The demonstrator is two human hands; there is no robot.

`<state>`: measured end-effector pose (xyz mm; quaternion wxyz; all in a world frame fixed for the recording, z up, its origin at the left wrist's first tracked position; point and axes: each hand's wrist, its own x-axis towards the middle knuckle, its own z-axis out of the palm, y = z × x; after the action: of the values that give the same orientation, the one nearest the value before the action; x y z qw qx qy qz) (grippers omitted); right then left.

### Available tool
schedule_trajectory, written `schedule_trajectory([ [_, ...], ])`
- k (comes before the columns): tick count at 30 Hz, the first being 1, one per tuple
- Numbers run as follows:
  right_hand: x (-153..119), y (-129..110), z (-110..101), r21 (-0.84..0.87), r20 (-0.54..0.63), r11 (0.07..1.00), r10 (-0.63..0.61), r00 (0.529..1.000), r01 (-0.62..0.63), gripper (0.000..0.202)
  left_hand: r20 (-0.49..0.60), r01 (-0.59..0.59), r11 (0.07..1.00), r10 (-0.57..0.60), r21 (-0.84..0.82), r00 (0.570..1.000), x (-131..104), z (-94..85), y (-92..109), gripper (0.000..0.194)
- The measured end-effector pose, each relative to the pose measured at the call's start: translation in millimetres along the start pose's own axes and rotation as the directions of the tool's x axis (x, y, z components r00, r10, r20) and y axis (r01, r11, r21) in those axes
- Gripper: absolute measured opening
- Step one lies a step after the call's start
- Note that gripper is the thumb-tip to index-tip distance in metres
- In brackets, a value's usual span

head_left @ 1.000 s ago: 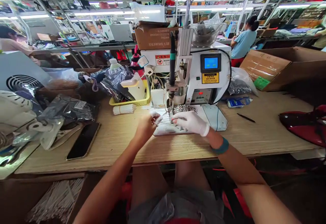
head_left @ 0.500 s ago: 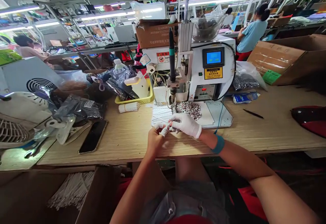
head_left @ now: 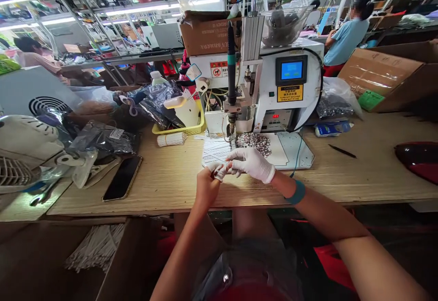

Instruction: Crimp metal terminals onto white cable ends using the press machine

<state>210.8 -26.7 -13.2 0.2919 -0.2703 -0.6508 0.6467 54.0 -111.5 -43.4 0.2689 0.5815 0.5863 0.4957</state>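
Observation:
My left hand [head_left: 209,183], with white covers on some fingertips, is closed in front of the machine plate, apparently on a thin white wire. Fingertip to fingertip with it, my right hand [head_left: 252,163] in a white glove is pinched; whatever small piece it holds is hidden. Just beyond my hands, thin white wires [head_left: 215,148] lie on the plate [head_left: 297,152]. Beside them is a heap of small dark-and-white parts [head_left: 256,143]. Above stands a soldering machine [head_left: 214,91] with its soldering iron [head_left: 232,77] pointing down.
A bundle of white sticks or wires [head_left: 171,139] lies near a yellow basket [head_left: 196,129]. Left are a phone [head_left: 122,178] and a fan [head_left: 25,141]. Right are a blue-white tube [head_left: 331,129], a black pen-like tool [head_left: 342,150] and a cardboard box [head_left: 379,75]. Co-workers sit beyond.
The view has shifted slightly. My hands stay together at the plate's front edge, with my left fingers curled in more. The machine's red readout has changed.

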Motion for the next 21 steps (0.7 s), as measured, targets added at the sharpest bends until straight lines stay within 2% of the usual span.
schedule_trajectory([
  [4,-3,0,1,-0.110,0.010,0.994,-0.019,1.000,0.020,0.020,0.032,0.043,0.999,-0.042,-0.028,0.999,1,-3.0,2,0.024],
  [9,-4,-8,-9,-0.341,-0.007,0.939,-0.054,0.999,0.048,0.021,-0.007,0.073,0.996,-0.074,-0.058,0.997,7,-19.2,-2,0.026],
  [12,-4,-14,-21,-0.523,-0.093,0.845,-0.192,0.977,0.116,0.023,-0.033,0.049,0.998,-0.047,0.041,0.998,21,-35.3,-4,0.029],
  [14,-3,-17,-28,-0.562,-0.114,0.815,-0.243,0.963,0.139,0.026,0.023,-0.016,0.979,0.011,0.201,1.000,35,-45.1,-8,0.035],
  [16,-2,-17,-31,-0.554,-0.093,0.821,-0.220,0.971,0.133,0.025,0.180,-0.130,0.896,0.057,0.425,0.982,49,-50.3,-13,0.036],
  [18,-1,-15,-31,-0.518,-0.065,0.848,-0.171,0.983,0.114,0.022,0.319,-0.254,0.732,0.052,0.632,0.946,60,-50.2,-18,0.031],
  [20,0,-12,-30,-0.432,-0.047,0.897,-0.122,0.991,0.090,0.019,0.381,-0.337,0.563,0.043,0.754,0.924,66,-47.4,-21,0.028],
  [21,1,-10,-30,-0.380,-0.039,0.922,-0.099,0.994,0.077,0.017,0.390,-0.357,0.509,0.044,0.784,0.920,67,-46.1,-21,0.027],
])
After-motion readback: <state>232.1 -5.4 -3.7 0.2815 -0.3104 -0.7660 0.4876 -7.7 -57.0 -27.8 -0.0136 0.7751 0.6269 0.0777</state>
